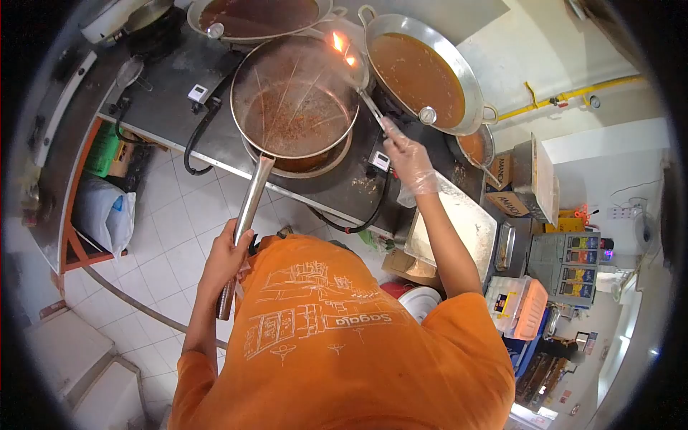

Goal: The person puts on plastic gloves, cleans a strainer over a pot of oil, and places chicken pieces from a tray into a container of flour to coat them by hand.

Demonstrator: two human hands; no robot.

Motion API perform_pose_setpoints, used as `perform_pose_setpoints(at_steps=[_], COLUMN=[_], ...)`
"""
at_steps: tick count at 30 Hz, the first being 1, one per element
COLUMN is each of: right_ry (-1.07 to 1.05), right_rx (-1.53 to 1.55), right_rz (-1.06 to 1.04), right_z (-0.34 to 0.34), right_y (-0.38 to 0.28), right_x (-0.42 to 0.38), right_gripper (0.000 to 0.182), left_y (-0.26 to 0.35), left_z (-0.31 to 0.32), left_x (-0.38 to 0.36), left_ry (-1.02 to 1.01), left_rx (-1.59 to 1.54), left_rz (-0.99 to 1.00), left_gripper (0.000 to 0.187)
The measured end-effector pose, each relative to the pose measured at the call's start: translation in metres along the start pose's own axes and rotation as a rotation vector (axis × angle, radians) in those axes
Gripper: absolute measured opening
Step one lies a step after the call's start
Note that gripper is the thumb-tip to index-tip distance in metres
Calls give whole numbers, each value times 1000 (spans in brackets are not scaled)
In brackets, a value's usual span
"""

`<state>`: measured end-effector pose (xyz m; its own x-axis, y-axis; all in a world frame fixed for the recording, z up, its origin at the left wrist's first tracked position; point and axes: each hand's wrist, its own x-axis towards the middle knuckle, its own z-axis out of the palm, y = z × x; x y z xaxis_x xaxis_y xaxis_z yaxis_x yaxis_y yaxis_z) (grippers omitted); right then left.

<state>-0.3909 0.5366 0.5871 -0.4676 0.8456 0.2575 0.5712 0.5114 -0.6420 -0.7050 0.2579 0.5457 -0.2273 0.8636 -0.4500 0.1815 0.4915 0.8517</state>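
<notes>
My left hand [231, 251] is wrapped round the long metal handle of a large frying pan [294, 136]. The pan is over a round base on the stove counter, with steam rising from it and reddish-brown bits spread over its bottom. In a clear plastic glove, my right hand [410, 161] grips a long-handled metal utensil [373, 107] that reaches to the pan's right rim. Its far end is blurred by steam. Orange flames [344, 50] flare at the pan's upper right edge.
A wide pan of brown liquid [416, 72] stands right of the frying pan, another pan of dark liquid [258, 14] behind it. Black hoses [197, 143] hang over the counter's front edge. A white tray [455, 226], cardboard boxes [519, 183] and a yellow pipe [573, 95] lie to the right.
</notes>
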Motion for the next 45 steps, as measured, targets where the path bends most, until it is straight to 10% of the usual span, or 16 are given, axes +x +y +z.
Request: perform_pose_setpoints(at_steps=[5, 9, 12, 15, 29, 45], right_ry=[-63, 325, -194, -183, 249, 151], right_rx=[-123, 69, -42, 106, 382, 227], right_rz=[305, 14, 113, 326, 391, 354], right_z=[-23, -21, -3, -11, -33, -32], right_y=[-41, -46, -5, -28, -42, -42], right_x=[9, 14, 4, -3, -29, -47], right_gripper=[46, 48, 45, 44, 48, 46], left_y=[-8, 4, -6, -14, -40, -69], left_z=[-2, -4, -3, -9, -36, -18], left_x=[-3, -9, -6, -5, -4, 20], left_ry=[7, 39, 106, 217, 398, 374], left_rx=[27, 43, 138, 245, 771, 415], left_rz=[9, -39, -5, 37, 317, 344], left_gripper=[30, 30, 31, 33, 55, 57])
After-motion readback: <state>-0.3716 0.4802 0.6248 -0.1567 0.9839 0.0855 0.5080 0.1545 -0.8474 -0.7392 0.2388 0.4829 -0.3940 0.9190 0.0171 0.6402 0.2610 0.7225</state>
